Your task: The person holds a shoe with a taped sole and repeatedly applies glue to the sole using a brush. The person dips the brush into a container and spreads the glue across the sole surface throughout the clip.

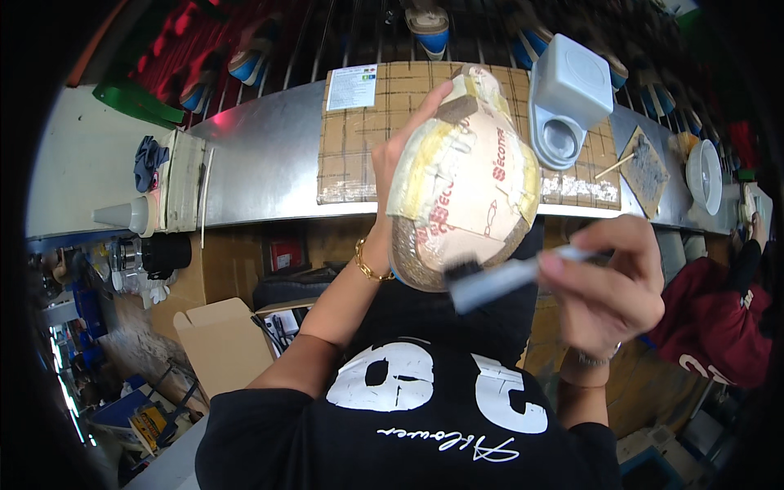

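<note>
My left hand (390,163) is wrapped round the side of a shoe (482,192), holding it with its underside toward me. A pale insole board with red print shows there, bordered by folded yellowish-white upper edges and a brown, glossy band round the toe. In my right hand (612,286), thumb and fingers pinch the pale handle of a brush (502,284), blurred by motion. The brush's dark bristles are at the toe edge nearest me; whether they touch it I cannot tell. A gold bracelet (369,263) circles my left wrist.
Taped cardboard (351,155) covers part of the metal bench (261,155). On its right stands a pale plastic dispenser (572,90) with a round cup; beyond are a stained board (645,171) and a white bowl (704,175). Several shoes (429,37) sit on the rack behind. A co-worker's maroon sleeve (710,318) shows right.
</note>
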Demonstrator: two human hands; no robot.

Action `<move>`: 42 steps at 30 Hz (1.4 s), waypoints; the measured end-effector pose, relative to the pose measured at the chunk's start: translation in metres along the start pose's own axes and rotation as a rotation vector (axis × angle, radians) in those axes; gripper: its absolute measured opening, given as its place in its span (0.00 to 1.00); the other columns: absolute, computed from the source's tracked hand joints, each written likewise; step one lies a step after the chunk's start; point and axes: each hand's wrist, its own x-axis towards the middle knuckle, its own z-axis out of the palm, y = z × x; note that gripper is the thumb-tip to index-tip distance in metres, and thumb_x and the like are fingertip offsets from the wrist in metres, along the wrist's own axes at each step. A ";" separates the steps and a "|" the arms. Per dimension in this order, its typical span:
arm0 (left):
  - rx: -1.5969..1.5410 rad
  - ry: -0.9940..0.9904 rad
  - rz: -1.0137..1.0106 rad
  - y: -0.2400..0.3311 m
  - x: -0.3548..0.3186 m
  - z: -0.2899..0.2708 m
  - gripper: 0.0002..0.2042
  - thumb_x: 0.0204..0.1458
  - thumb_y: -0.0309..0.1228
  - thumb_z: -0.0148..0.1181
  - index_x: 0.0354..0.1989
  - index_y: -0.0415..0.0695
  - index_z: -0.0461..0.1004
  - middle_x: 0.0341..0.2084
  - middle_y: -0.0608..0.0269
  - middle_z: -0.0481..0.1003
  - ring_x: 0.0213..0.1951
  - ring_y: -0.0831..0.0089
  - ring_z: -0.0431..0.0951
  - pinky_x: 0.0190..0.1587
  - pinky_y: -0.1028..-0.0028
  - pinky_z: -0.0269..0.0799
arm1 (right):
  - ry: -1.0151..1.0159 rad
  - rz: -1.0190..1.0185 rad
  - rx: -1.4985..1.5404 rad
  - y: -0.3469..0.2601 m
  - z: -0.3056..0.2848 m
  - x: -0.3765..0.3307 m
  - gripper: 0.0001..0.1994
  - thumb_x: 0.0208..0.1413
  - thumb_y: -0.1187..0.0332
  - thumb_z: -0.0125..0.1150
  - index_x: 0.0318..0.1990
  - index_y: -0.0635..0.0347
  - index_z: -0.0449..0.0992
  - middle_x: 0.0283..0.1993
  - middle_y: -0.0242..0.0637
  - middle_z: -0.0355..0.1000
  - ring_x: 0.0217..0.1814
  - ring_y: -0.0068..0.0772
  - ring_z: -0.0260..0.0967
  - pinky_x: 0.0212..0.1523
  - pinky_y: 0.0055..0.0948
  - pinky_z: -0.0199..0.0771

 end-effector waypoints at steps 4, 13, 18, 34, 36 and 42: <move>0.038 -0.018 0.013 -0.003 -0.005 0.002 0.32 0.49 0.30 0.69 0.65 0.47 0.70 0.39 0.59 0.84 0.33 0.80 0.83 0.34 0.78 0.81 | -0.086 -0.044 0.080 0.006 -0.010 -0.002 0.19 0.29 0.77 0.73 0.34 0.44 0.89 0.32 0.29 0.71 0.32 0.23 0.66 0.31 0.22 0.62; -0.879 -0.152 -0.435 0.015 -0.006 0.003 0.40 0.53 0.45 0.64 0.70 0.37 0.56 0.53 0.47 0.76 0.47 0.69 0.82 0.48 0.74 0.82 | -0.020 0.135 0.120 0.021 -0.008 0.001 0.16 0.32 0.77 0.73 0.32 0.44 0.89 0.31 0.29 0.71 0.29 0.21 0.66 0.28 0.19 0.60; -1.013 -0.261 -0.453 0.013 -0.006 -0.003 0.49 0.54 0.58 0.57 0.73 0.34 0.46 0.60 0.42 0.68 0.55 0.64 0.78 0.55 0.68 0.79 | -0.050 0.121 0.131 0.025 -0.015 -0.002 0.16 0.30 0.77 0.74 0.32 0.47 0.89 0.31 0.28 0.71 0.28 0.20 0.65 0.28 0.20 0.59; -0.367 -0.186 -0.387 0.001 -0.027 -0.040 0.43 0.47 0.45 0.73 0.70 0.46 0.57 0.62 0.53 0.68 0.63 0.60 0.69 0.66 0.59 0.65 | 0.170 0.319 0.527 0.094 -0.045 -0.008 0.09 0.50 0.73 0.72 0.40 0.59 0.86 0.34 0.35 0.74 0.35 0.24 0.69 0.35 0.23 0.67; -0.634 -0.065 -0.389 -0.007 -0.021 -0.030 0.48 0.45 0.56 0.71 0.71 0.47 0.56 0.63 0.50 0.67 0.65 0.55 0.66 0.68 0.54 0.63 | 0.160 0.386 0.078 0.123 -0.053 -0.001 0.07 0.54 0.73 0.69 0.41 0.60 0.86 0.34 0.34 0.75 0.37 0.25 0.70 0.39 0.24 0.69; -1.261 -0.283 -0.600 0.007 0.015 -0.024 0.55 0.45 0.80 0.42 0.69 0.42 0.56 0.51 0.35 0.72 0.37 0.47 0.80 0.39 0.53 0.80 | 0.008 0.229 -0.545 0.164 -0.034 -0.011 0.05 0.55 0.68 0.68 0.38 0.56 0.85 0.29 0.34 0.70 0.32 0.33 0.67 0.38 0.32 0.61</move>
